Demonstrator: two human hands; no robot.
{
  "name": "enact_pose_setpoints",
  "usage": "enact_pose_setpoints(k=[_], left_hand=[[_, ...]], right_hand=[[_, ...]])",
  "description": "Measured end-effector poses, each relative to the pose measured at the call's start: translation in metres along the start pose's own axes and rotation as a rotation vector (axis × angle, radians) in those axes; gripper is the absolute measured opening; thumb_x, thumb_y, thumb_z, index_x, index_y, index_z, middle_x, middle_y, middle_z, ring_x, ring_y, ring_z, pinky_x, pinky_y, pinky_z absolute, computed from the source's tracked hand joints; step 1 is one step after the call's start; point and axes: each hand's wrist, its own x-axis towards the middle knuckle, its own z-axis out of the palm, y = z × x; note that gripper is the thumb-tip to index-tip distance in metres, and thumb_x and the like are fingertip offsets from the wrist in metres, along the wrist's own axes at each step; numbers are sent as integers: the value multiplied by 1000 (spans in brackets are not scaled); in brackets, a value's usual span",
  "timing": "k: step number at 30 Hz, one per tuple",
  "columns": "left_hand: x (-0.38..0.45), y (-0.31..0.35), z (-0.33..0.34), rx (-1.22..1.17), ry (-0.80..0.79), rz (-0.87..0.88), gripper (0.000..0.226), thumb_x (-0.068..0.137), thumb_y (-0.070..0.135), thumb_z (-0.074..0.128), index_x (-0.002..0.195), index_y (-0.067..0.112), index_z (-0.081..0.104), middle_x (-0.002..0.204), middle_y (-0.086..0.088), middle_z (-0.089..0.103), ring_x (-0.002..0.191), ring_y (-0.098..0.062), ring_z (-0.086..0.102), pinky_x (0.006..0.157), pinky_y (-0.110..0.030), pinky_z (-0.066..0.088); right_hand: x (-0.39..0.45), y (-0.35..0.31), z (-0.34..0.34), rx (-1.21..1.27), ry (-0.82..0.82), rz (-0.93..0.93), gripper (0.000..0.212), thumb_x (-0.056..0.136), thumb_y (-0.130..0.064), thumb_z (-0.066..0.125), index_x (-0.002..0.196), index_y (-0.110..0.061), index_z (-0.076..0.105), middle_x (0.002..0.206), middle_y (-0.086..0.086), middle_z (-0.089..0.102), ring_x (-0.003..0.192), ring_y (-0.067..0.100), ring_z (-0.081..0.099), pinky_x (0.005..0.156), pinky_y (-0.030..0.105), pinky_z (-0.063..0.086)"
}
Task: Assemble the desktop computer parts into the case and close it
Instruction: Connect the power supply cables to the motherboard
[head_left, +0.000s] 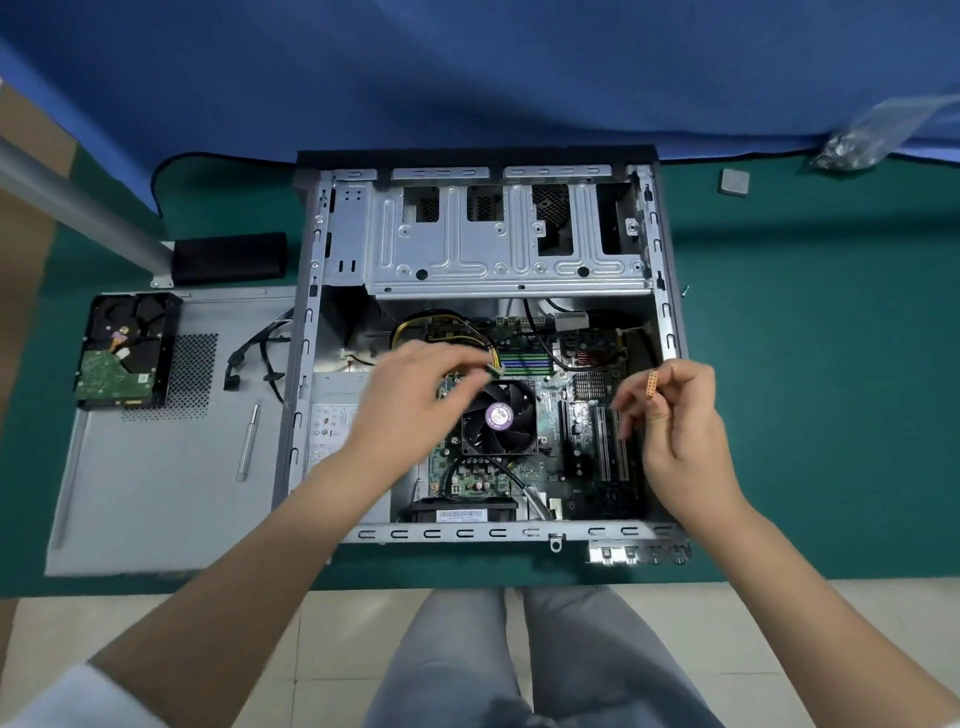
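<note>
**Mei:** While the case (670, 332) lies open on its side on the desk (805, 389), which part do you handle first?

**Tomas:** The nearest ones, in my hands. The right hand (675, 426) pinches a small orange connector (652, 384) between thumb and fingertips, held above the expansion slots (605, 441). It is very light and stiff plastic, and I think its contacts bend easily, so hold it by the sides of the body, never by the wire.

**Mei:** And the left hand (415, 395)?

**Tomas:** It is half closed on a plug with yellow and black wires (493, 368), just above the CPU cooler fan (498, 418). The picture is blurred there, so I cannot say how firm the grip is. The wires are soft and will spring back; the plug itself is the stiff part to take.

**Mei:** Is the motherboard (582, 457) fragile?

**Tomas:** I judge yes. It sits flat in the case already, so press only straight down on a connector.

**Mei:** What about the hard drive (122, 353)?

**Tomas:** It rests farther left on the loose side panel (156, 493), circuit side up, with a screwdriver (248, 441) near it. Probably heavy and dense; take it by the metal edges, not the green board.

**Mei:** And farther?

**Tomas:** The empty drive cage (509, 244) at the far end, then a bag of screws (857, 140), slippery plastic.
</note>
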Motion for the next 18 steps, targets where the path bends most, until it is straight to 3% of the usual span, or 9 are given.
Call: enact_pose_setpoints(k=[3, 6, 9, 11, 13, 16, 18], left_hand=[[-5, 55, 13, -584, -187, -43, 31, 85, 38, 66, 115, 40, 61, 90, 18, 68, 88, -4, 62, 82, -26, 52], [-4, 88, 33, -672, -254, -11, 31, 85, 25, 70, 115, 30, 64, 83, 2, 67, 76, -13, 57, 71, -18, 48], [1, 99, 43, -752, -164, -89, 20, 84, 18, 72, 103, 20, 69, 87, -14, 69, 84, -33, 61, 81, -42, 52], [4, 100, 45, -772, -132, -102, 12, 82, 17, 73, 94, 18, 71, 85, -9, 72, 87, -28, 65, 84, -41, 53], [6, 98, 49, -797, -133, -71, 4, 83, 15, 72, 87, 17, 71, 78, 0, 72, 80, -17, 67, 80, -28, 55], [5, 95, 52, -917, -122, -87, 9, 86, 9, 67, 79, 13, 68, 62, 9, 66, 59, 2, 59, 60, -9, 46], [5, 96, 54, -929, -112, -93, 11, 88, 9, 65, 77, 13, 67, 59, 11, 63, 53, 4, 55, 56, -6, 41]], right_hand=[[-2, 2, 0, -13, -46, -14, 34, 97, -24, 33, 96, -58, 29, 82, -9, 56, 62, 11, 54, 55, 21, 43], [-2, 2, -1, -22, -38, 1, 33, 94, -25, 38, 93, -57, 30, 74, -16, 53, 60, 3, 53, 54, 10, 38], [0, 2, -2, -10, -19, -1, 33, 95, -17, 38, 95, -50, 31, 79, -21, 54, 67, -5, 56, 56, 4, 37], [1, 3, -2, 5, -13, 6, 37, 96, -17, 37, 95, -53, 31, 85, -18, 56, 71, 3, 58, 57, 11, 42], [0, 4, -3, 5, -11, 5, 35, 96, -15, 38, 95, -50, 30, 85, -16, 56, 72, 8, 58, 59, 19, 46], [-1, 5, -4, 17, -39, -13, 30, 96, -13, 38, 94, -41, 29, 80, -11, 55, 67, 8, 54, 57, 15, 42], [-1, 6, -4, 30, -45, -17, 29, 97, -11, 38, 96, -40, 30, 78, -9, 55, 65, 7, 53, 56, 13, 40]])
